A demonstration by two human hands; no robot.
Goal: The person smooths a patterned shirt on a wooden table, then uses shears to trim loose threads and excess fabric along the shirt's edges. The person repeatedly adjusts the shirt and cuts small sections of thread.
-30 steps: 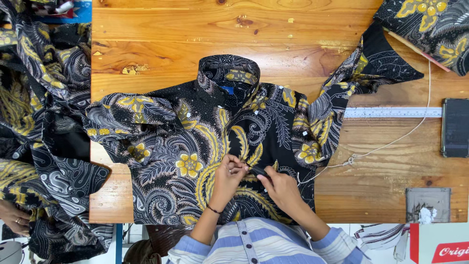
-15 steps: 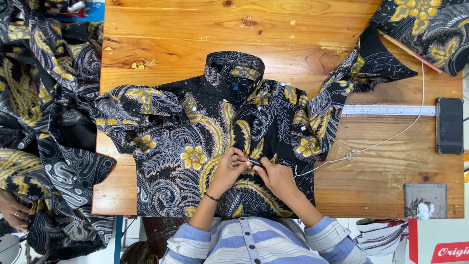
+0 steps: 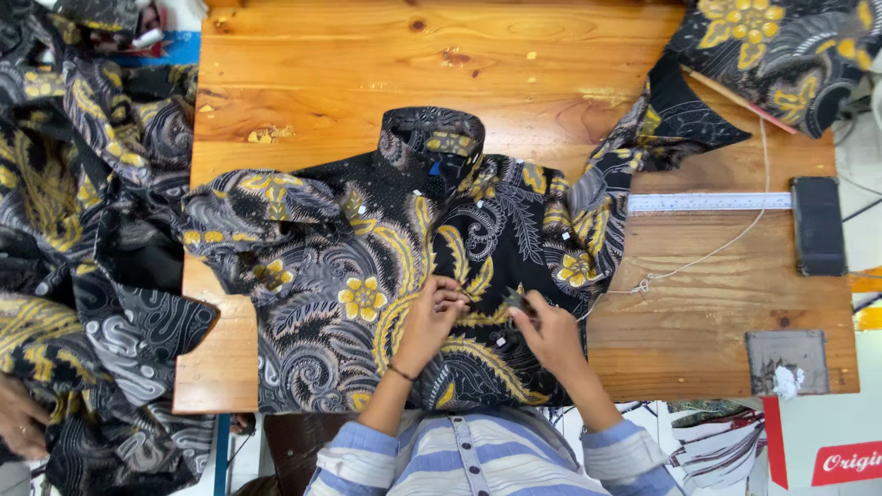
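Wood planking makes up the table (image 3: 514, 83), which is being viewed from straight above. At its left edge, a heap of fabric (image 3: 83, 239) in the same black, grey and gold print is being draped off the side, and another person's hand (image 3: 20, 424) is being rested at the bottom of that heap.

At the table's middle, a shirt (image 3: 367, 266) is being laid flat with its front up, collar pointing away and sleeves spread to both sides. The left hand (image 3: 430, 323) is being pressed onto the shirt's front near the placket, with its fingers curled and the fingertips pinching at the cloth. Just beside it, the right hand (image 3: 551, 335) is being held closed around a small dark tool (image 3: 514, 298), whose tip is being brought against the fabric between the two hands; what kind of tool it is cannot be told.

Further right, a ruler (image 3: 707, 202) is being left flat on the wood, with a dark block (image 3: 818, 225) at its end and a string (image 3: 707, 257) trailing below. More printed fabric (image 3: 781, 50) is being piled at the far right corner.
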